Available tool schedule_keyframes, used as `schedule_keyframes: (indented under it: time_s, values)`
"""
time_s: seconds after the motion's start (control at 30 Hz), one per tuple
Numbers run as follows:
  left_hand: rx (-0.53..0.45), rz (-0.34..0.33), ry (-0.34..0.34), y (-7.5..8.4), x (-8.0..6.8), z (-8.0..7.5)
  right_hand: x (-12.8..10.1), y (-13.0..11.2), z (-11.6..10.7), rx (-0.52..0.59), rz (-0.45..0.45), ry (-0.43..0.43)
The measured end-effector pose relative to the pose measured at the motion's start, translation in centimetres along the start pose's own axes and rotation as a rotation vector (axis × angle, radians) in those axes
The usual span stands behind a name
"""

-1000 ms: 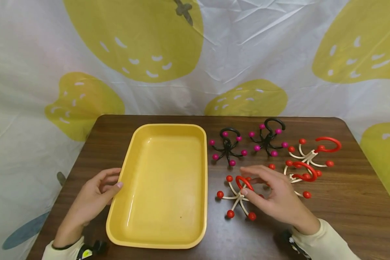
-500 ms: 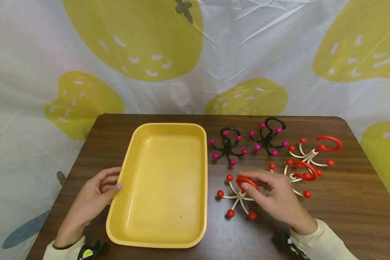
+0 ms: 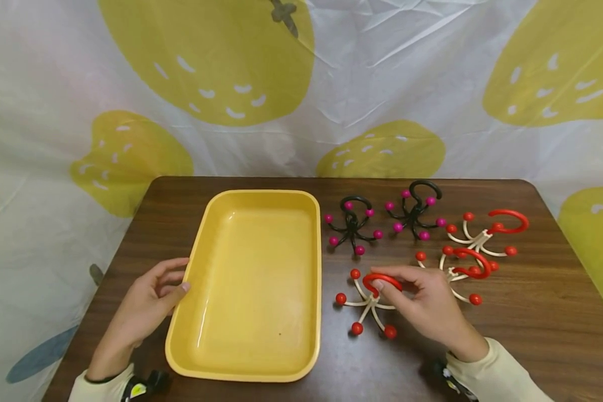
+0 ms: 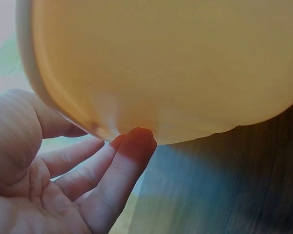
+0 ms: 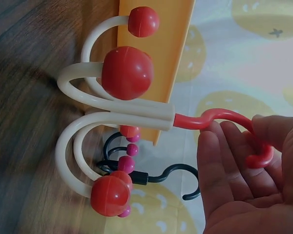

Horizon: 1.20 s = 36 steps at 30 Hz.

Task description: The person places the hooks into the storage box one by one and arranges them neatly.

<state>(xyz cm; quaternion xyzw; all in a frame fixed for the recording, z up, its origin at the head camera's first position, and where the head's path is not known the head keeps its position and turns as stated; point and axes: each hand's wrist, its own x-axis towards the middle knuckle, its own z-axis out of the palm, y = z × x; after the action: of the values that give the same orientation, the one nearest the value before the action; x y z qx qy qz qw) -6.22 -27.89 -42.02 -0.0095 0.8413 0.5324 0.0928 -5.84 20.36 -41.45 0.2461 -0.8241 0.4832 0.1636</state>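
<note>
Red-and-cream hook hanger [image 3: 367, 301] stood on the table [image 3: 532, 329] just right of my yellow tray [image 3: 253, 282], its stem upright. My right grip [image 3: 422, 307] pinched its red hook; the left grip [image 3: 146, 307], fingers relaxed, touched the tray's left rim.

Your head view looks forward and down across the whole desk [image 3: 532, 335]. Each wrist view sits very close: the left faces the yellow tray [image 4: 161, 63] wall, the right shares that tray [image 5: 156, 73] beyond the red-hooked hanger [image 5: 132, 117].
</note>
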Motion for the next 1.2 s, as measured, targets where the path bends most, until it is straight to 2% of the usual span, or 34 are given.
schedule_keyframes:
  time_s: [0.5, 0.87, 1.2]
  values:
    - [0.002, -0.016, -0.010, -0.2, 0.1, -0.2, 0.8, -0.1, 0.0, -0.008, -0.014, -0.014]
    - [-0.012, -0.017, -0.016, -0.2, 0.0, -0.2, 1.8, -1.6, -0.8, 0.032, 0.014, -0.050]
    - [-0.012, -0.010, -0.011, -0.2, 0.1, -0.2, 3.0, -2.6, -1.4, 0.032, -0.016, -0.034]
